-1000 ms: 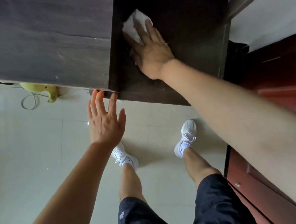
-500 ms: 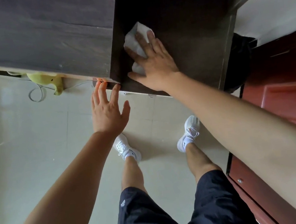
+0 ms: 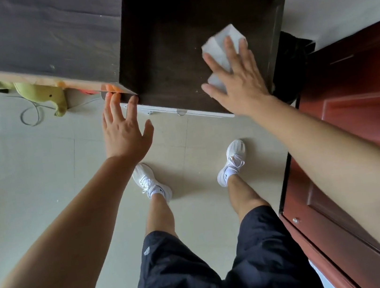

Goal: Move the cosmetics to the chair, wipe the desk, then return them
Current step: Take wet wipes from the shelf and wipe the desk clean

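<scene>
A single wide-angle camera is mounted on the person's head. It faces forward and steeply downward, looking along the body from close above. The dark worktop (image 3: pixel 180 34) occupies the upper frame, the tiled floor (image 3: pixel 29 180) and shoes (image 3: pixel 232 162) the centre, a red door (image 3: pixel 363 105) the right edge. The left hand (image 3: pixel 124 129) and right hand (image 3: pixel 236 80) extend upward from the lower corners.

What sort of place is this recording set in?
Most likely a room in a home, perhaps a bedroom: a dark wooden desk, a reddish-brown panelled door to its right, and a yellow-green plush toy lying by a cable on the tiled floor.
</scene>
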The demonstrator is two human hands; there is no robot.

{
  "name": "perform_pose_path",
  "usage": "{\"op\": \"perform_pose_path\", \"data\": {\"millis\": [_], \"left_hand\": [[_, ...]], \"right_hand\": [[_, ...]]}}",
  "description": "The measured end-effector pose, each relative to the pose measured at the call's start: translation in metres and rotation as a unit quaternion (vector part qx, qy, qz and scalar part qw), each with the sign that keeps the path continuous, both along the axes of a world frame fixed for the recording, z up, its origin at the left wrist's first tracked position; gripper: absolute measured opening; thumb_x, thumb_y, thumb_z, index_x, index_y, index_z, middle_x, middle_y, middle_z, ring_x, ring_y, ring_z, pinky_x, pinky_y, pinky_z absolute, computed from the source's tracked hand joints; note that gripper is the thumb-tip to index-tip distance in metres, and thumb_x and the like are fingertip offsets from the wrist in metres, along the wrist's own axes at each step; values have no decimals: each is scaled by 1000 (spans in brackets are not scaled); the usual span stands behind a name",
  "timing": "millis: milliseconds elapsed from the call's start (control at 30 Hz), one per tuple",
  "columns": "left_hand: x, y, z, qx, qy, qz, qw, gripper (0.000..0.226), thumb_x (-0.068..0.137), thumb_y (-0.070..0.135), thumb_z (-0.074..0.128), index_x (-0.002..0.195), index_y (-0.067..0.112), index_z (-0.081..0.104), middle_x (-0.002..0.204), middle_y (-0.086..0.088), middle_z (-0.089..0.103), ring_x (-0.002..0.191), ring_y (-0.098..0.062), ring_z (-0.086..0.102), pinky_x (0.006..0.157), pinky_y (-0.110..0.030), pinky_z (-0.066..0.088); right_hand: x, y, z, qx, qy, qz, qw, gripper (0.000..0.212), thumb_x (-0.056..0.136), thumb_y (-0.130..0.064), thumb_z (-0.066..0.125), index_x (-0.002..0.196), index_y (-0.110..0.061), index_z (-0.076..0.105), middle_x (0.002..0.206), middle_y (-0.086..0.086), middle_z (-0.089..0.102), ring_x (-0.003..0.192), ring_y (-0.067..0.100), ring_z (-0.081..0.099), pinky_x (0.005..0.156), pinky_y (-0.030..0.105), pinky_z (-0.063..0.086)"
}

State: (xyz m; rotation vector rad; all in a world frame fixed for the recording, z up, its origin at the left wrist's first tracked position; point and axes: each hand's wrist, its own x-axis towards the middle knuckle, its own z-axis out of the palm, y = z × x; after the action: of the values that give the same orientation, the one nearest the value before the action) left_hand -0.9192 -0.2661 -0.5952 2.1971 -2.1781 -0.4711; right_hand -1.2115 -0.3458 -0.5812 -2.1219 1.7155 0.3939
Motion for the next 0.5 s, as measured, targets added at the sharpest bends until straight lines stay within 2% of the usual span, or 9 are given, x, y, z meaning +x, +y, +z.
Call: {"op": "perform_pose_path", "data": {"millis": [100,200,333,500], "left_hand": [[-5,1,1,7,-12,12,1000,60,93,50,45,143,17,37,154,-21,27,147,-38,16,115,-56,25],[-12,2,5,24,-20,33,999,62,94,52,42,145,18,34,156,-19,23,148,-37,13,114,-57,24],[-18,3,6,48,-24,53,997,65,94,50,46,148,18,29,160,-16,17,150,-36,8,115,-57,22],[-20,2,11,59,-21,52,997,66,95,48,47,150,17,27,161,-16,14,150,-36,7,116,-59,22]], "right_hand": [[53,-22,-6,-25,-7,5,1000,73,97,-71,22,158,-39,0,166,16,-14,150,47,-15,122,52,-5],[75,-6,-7,-39,-18,86,995,72,99,-67,23,160,-35,4,167,17,-10,151,47,-10,123,52,-1],[22,56,-7,-44,-42,154,986,70,100,-63,30,161,-33,9,167,16,-4,152,44,-6,125,50,2],[-65,89,-3,-37,-10,105,994,81,93,-69,43,160,-37,9,168,15,-3,153,42,-6,124,52,7]]}}
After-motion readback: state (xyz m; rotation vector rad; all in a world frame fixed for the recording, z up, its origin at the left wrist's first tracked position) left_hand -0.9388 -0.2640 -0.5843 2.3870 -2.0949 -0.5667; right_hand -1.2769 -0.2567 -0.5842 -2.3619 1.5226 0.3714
